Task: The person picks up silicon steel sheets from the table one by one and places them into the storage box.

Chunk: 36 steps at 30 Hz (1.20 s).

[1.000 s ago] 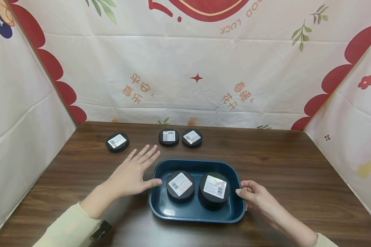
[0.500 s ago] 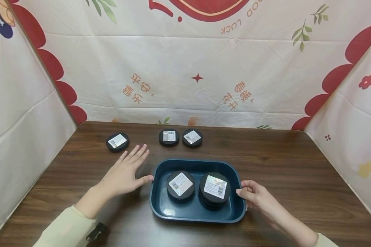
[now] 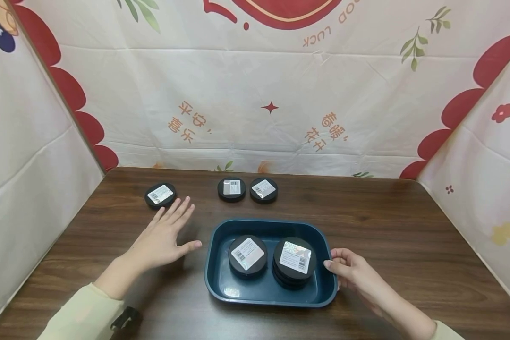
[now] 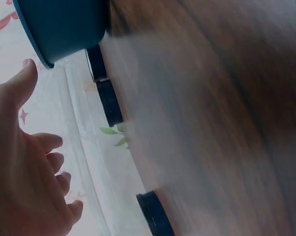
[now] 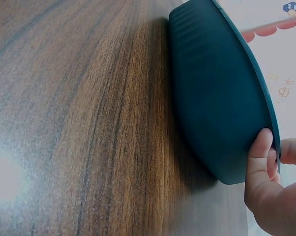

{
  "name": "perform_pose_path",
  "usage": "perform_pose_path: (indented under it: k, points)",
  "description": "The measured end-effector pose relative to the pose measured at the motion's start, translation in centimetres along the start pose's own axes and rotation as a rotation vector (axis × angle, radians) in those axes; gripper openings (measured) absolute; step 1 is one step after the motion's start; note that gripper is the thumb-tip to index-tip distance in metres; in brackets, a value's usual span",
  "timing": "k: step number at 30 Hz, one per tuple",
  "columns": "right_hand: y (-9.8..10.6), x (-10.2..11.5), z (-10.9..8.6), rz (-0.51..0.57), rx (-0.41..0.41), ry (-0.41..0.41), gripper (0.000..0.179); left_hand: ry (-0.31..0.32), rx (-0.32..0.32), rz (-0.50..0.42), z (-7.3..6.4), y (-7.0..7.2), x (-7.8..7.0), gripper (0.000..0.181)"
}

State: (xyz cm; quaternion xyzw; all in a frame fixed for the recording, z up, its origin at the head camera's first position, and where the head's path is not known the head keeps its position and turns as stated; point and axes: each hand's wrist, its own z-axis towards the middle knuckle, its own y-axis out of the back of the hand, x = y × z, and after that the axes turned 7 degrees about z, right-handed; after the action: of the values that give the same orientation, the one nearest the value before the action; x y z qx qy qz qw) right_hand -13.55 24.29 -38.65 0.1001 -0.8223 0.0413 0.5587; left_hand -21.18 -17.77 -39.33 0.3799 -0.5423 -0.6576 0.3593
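A dark teal tray [image 3: 272,222] sits on the wooden table near me. It holds a single black round tin [image 3: 248,255] with a white label and a short stack of the same tins [image 3: 294,262]. My right hand [image 3: 337,267] grips the tray's right rim, with the thumb [image 5: 260,155] against the tray [image 5: 212,93] wall and the fingers over the edge. My left hand [image 3: 179,228] hovers flat with fingers spread, left of the tray. Its fingertips lie just short of the leftmost loose tin [image 3: 160,195]. The left wrist view shows that hand [image 4: 30,167] holding nothing.
Two more labelled black tins [image 3: 231,189] [image 3: 263,190] lie side by side behind the tray. Printed cloth walls [image 3: 255,94] close in the table at the back and on both sides. Bare wood [image 3: 408,226] stretches right of the tray.
My left hand has slid left and away from the tray's left rim, toward the leftmost tin. The right hand and the tray have not moved.
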Motion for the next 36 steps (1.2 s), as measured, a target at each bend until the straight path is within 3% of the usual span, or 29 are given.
perform_pose_path:
  k: [8, 16, 29, 36]
  points:
    - [-0.1, 0.1, 0.0, -0.003, 0.000, 0.012, 0.047, 0.035, 0.030, -0.012, -0.4, -0.2, 1.8, 0.090]
    - [-0.1, 0.2, 0.0, 0.001, 0.001, 0.023, 0.047, 0.051, -0.002, 0.031, -0.5, -0.6, 3.3, 0.090]
    - [-0.1, 0.2, -0.1, -0.001, -0.014, -0.005, 0.047, 0.129, 0.040, -0.017, 0.0, 0.0, 5.6, 0.094]
    - [-0.1, 0.1, -0.1, -0.001, -0.021, -0.009, 0.047, 0.160, -0.005, -0.059, 0.5, -0.5, 7.2, 0.100]
